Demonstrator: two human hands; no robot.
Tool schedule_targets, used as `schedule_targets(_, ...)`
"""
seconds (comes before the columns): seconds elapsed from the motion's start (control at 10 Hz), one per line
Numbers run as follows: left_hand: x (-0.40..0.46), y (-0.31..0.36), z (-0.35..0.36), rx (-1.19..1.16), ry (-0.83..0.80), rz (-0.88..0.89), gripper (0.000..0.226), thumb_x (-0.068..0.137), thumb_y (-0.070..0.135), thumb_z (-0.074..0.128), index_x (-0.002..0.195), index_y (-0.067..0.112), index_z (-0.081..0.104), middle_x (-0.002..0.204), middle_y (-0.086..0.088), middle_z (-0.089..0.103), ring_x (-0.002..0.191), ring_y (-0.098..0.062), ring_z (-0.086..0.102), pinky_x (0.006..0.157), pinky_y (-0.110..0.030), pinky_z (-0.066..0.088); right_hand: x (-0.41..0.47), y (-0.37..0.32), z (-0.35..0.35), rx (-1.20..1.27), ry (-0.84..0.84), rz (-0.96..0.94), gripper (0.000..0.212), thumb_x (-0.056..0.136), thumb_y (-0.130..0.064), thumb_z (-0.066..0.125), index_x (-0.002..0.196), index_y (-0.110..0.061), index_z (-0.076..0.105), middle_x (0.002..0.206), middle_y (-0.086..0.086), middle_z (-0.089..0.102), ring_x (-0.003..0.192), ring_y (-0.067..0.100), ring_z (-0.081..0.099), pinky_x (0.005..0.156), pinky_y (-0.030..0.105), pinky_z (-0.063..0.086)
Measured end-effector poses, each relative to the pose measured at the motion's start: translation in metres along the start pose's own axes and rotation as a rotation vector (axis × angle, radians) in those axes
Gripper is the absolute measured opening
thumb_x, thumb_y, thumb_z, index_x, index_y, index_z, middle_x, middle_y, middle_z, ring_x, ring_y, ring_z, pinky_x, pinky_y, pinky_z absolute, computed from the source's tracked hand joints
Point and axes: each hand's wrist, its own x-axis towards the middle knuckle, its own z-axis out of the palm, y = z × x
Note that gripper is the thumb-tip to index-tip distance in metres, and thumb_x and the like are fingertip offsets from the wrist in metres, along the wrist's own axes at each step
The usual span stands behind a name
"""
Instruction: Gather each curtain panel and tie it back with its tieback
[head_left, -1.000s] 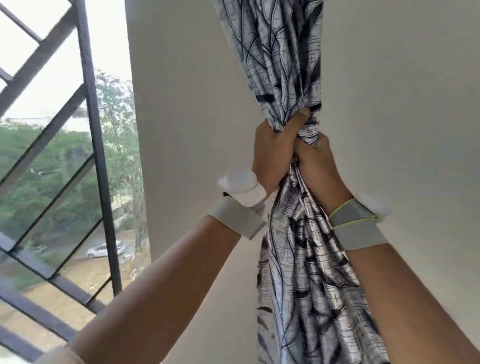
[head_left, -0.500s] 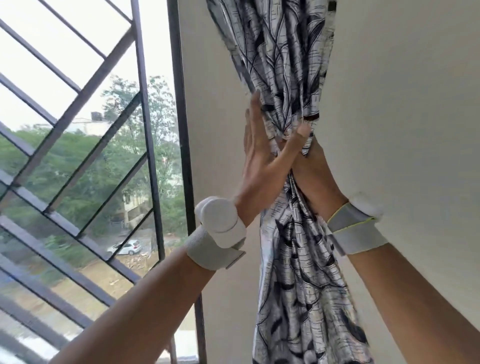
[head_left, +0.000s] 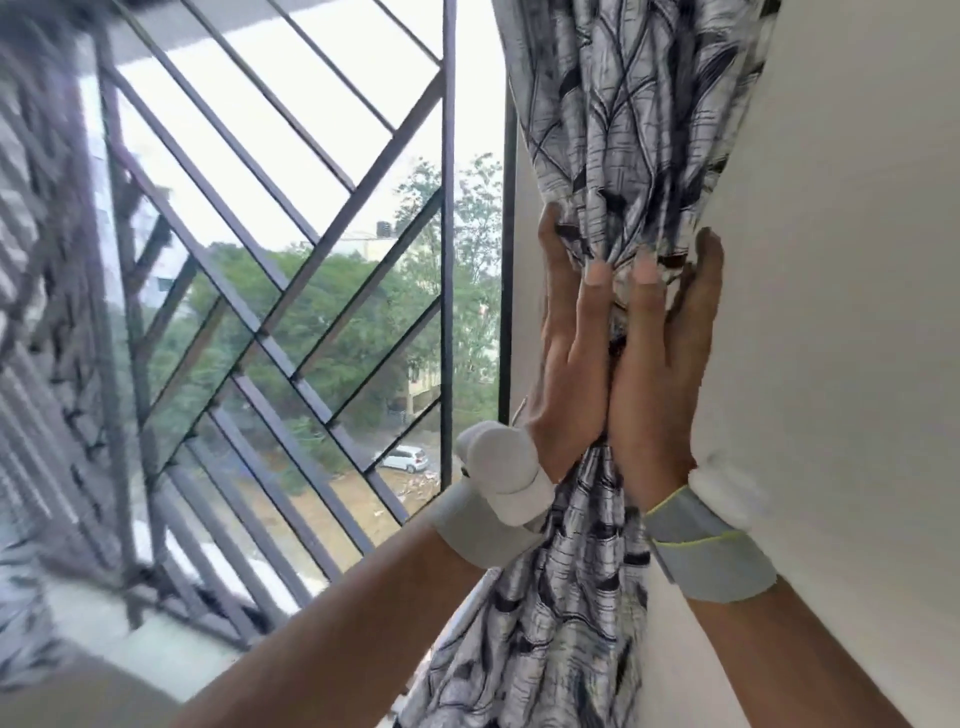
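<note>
A white curtain panel (head_left: 628, 119) with a dark leaf print hangs beside the right wall, bunched to a narrow waist at hand height and spreading again below (head_left: 545, 623). My left hand (head_left: 569, 353) lies against the bundle's left side, fingers straight and pointing up. My right hand (head_left: 660, 358) lies against its right side, fingers also straight, so the fabric is pressed between both palms. No tieback is visible; the waist is hidden behind my hands.
A dark metal window grille (head_left: 291, 291) with diagonal bars fills the left half. A second patterned curtain (head_left: 36, 260) shows blurred at the far left. A plain white wall (head_left: 841, 312) stands close on the right. The sill (head_left: 156, 649) runs below the grille.
Both hands have gone from gripping the bundle to lying flat against its two sides, first the left, then the right. The view has swung left, showing more grille.
</note>
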Motion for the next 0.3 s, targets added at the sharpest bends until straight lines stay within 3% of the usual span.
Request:
schedule_targets(0.1, -0.011, 0.000, -0.022, 0.279, 0.151, 0.048, 0.057, 0.102, 0.023, 0.032, 0.151, 0.014, 0.004, 0.152, 0.017, 0.006, 0.144, 0.000, 0.003, 0.120, -0.037, 0.008, -0.020, -0.019, 0.009, 0.049, -0.031, -0.346, 0.049, 0.096, 0.003, 0.046, 0.140, -0.008, 0.028, 0.147, 0.004, 0.034, 0.145, 0.004, 0.018, 0.117, 0.033, 0.025)
schedule_targets(0.2, -0.019, 0.007, -0.047, 0.293, 0.226, 0.138, 0.048, 0.100, 0.016, 0.035, 0.145, 0.008, 0.023, 0.151, 0.003, 0.027, 0.143, -0.010, 0.022, 0.117, -0.035, 0.021, -0.020, -0.020, 0.026, 0.071, -0.018, -0.456, 0.056, 0.079, 0.019, 0.057, 0.127, -0.008, 0.046, 0.136, 0.010, 0.041, 0.136, 0.008, 0.031, 0.113, 0.024, 0.027)
schedule_targets(0.3, -0.030, 0.021, -0.084, 0.261, 0.374, 0.161, 0.045, 0.095, 0.026, 0.035, 0.137, 0.008, 0.036, 0.144, -0.003, 0.042, 0.135, -0.014, 0.036, 0.111, -0.033, 0.031, -0.022, -0.019, 0.045, 0.211, -0.050, -0.458, 0.071, 0.074, 0.013, 0.068, 0.120, -0.039, 0.053, 0.131, -0.007, 0.045, 0.122, 0.014, 0.044, 0.107, 0.029, 0.036)
